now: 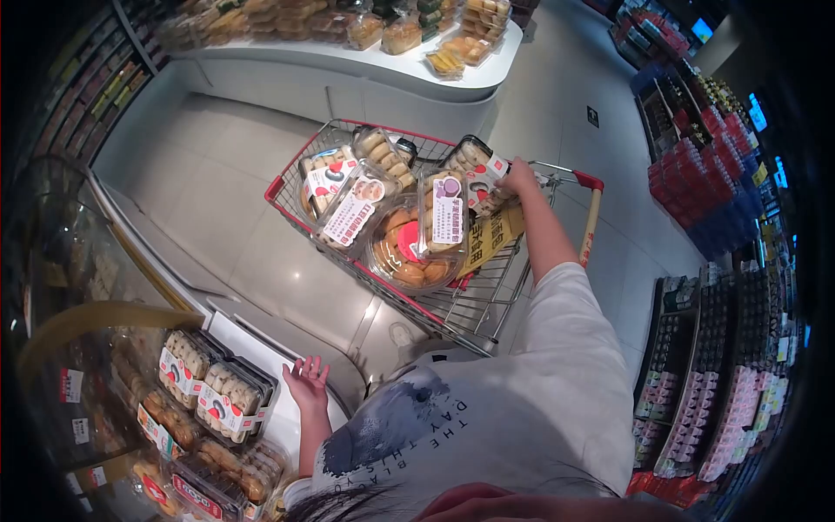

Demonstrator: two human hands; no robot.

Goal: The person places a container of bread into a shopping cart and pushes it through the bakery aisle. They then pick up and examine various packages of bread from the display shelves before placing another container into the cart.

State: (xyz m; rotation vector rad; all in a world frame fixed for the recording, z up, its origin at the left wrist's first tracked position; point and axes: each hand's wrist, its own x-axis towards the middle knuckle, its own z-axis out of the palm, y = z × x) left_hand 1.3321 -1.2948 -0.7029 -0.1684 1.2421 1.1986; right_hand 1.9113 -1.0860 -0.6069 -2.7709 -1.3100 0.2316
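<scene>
My right hand (pixel 519 177) is closed on the end of a clear plastic bread pack (pixel 470 157) with a white label, at the right side of the shopping cart (pixel 300 143). Around it in the cart sit several other packs, among them a round pack of buns (pixel 407 252) and a pack with a purple-printed label (pixel 444 209). My left hand (pixel 307 380) hangs palm up with spread fingers, holding nothing. Beside it, on the white display counter, stand two bread packs (pixel 230 396) with white and red labels.
More packaged baked goods (pixel 187 483) fill the counter at lower left. A white bread table (pixel 313 61) stands beyond the cart. Shelves of bottles and boxed goods (pixel 696 383) line the right side. The cart's yellow handle (pixel 591 222) is at its right end.
</scene>
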